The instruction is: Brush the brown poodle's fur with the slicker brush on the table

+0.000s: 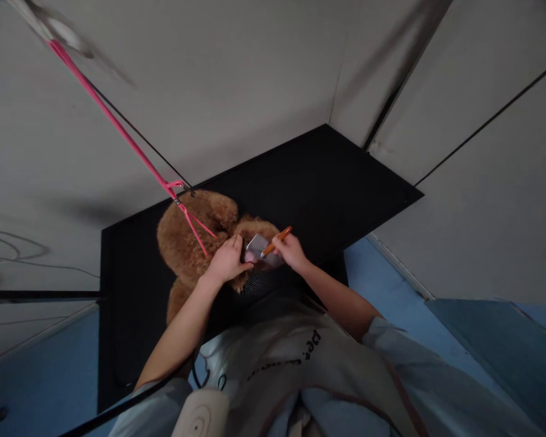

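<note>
1. While your left hand (pixel 229 260) rests with curled fingers on the small brown curly-coated dog (pixel 195 240), treat the coat work as under way, not finished; the dog stands on the black flat grooming table (pixel 327 182), near its front edge and close against your body.
2. Note that your right hand (pixel 291 250) is closed around the orange handle of the slicker brush with the flat grey metal pad (pixel 266 246). The pad sits on the dog's coat just beside your left hand.
3. Judge progress with caution: the coat looks fluffy across the back, but no picture shows which areas are already brushed and which remain.
4. Observe that the pink fabric leash (pixel 118 127) runs taut from the dog's neck up toward the top left corner, where its upper fixing is blurred.
5. Expect hidden areas: the dog's head and legs cannot be made out, your grey printed apron (pixel 273 364) covers the table's near edge, and whether your left fingers actually grip fur or only press on it cannot be told.
</note>
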`<state>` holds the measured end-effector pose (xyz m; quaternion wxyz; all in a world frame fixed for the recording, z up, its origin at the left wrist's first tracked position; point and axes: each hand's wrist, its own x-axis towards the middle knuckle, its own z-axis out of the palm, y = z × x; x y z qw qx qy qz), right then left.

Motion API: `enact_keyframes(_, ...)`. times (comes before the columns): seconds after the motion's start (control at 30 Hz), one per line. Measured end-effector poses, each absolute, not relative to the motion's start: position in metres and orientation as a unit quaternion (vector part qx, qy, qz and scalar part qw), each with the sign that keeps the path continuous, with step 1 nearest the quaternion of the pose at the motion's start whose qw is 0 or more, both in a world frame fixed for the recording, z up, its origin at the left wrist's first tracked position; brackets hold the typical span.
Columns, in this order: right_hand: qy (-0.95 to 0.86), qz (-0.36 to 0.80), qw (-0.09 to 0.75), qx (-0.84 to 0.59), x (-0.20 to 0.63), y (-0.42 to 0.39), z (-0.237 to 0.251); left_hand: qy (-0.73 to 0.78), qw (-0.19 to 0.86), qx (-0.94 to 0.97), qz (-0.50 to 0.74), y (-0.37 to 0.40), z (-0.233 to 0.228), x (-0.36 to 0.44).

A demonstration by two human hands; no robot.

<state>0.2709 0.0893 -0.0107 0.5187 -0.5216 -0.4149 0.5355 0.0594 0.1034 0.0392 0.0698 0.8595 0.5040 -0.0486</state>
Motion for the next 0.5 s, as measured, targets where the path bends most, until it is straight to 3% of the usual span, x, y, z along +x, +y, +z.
enact_keyframes(0.1,-0.350,0.454,0.598,-0.560,0.2719,0.0926,-0.0103,0.508,0.073,0.857,-0.053,0.1055,0.0416,0.0630)
enact_keyframes(0.27,-0.411,0.540,0.531,-0.508,0.2715,0.0938,-0.0107,0.496,0.076,0.862,-0.067,0.1074,0.0437,0.0665)
enact_keyframes(0.4,-0.352,0.453,0.621,-0.534,0.2762,0.0941,-0.0066,0.494,0.067,0.865,-0.060,0.1067,0.0434,0.0679)
enact_keyframes(0.5,-0.412,0.507,0.553,-0.517,0.2775,0.0924,-0.0033,0.493,0.068,0.865,-0.061,0.1063,0.0428,0.0691)
